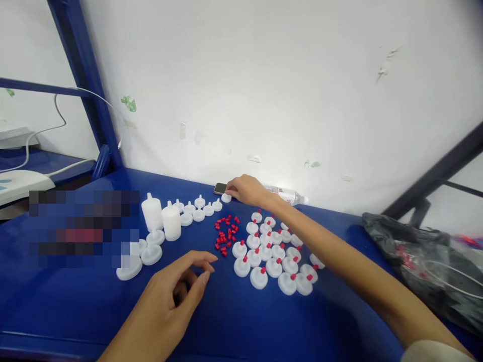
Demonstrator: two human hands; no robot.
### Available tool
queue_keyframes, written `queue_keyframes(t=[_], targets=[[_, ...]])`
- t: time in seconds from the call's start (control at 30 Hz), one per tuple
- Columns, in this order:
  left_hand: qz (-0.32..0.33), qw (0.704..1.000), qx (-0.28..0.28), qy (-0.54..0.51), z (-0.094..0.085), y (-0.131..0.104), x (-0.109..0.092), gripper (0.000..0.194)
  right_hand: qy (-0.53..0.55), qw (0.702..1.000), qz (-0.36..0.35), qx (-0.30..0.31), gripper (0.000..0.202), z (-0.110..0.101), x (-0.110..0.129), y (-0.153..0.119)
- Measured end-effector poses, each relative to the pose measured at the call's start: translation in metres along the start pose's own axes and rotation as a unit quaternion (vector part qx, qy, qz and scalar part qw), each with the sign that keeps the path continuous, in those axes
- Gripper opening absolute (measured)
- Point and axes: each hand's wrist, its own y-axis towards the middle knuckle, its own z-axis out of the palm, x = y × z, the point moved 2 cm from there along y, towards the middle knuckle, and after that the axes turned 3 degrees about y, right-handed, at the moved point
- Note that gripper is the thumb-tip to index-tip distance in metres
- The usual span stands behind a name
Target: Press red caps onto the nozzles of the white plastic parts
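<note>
My right hand [247, 190] reaches to the back of the blue table, its fingertips closed on a white nozzle cap [226, 198]. My left hand [177, 289] hovers near the front with thumb and curled fingers apart, holding nothing. Just beyond it lies a scatter of small red tips [224, 236]. Right of these stand several white nozzle caps with red tips on them [258, 277], partly hidden by my right forearm. Plain white nozzle caps without red tips [198, 214] form a group at the back left. More plain caps [151, 254] lie left of my left hand.
Two white bottles with nozzle tops [171, 222] stand at the left. A phone [220, 188] and a clear plastic bottle [289, 195] lie by the wall. On the right is a black plastic bag [407, 256]. Blue metal posts [90, 90] rise at the left.
</note>
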Motion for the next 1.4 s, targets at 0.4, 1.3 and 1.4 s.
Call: queue_keyframes(t=[0.4, 1.3, 1.4], targets=[[0.009, 0.991, -0.126, -0.035, -0.015, -0.002, -0.008, 0.053, 0.189, 0.943, -0.268, 0.045, 0.020, -0.057, 0.104, -0.116], [-0.028, 0.992, -0.126, -0.014, -0.014, 0.005, 0.010, 0.048, 0.070, 0.995, -0.075, 0.002, 0.017, 0.015, 0.011, -0.059], [-0.041, 0.992, -0.118, -0.013, -0.015, 0.006, 0.003, 0.052, 0.074, 0.995, -0.063, -0.009, 0.017, 0.007, 0.012, -0.062]])
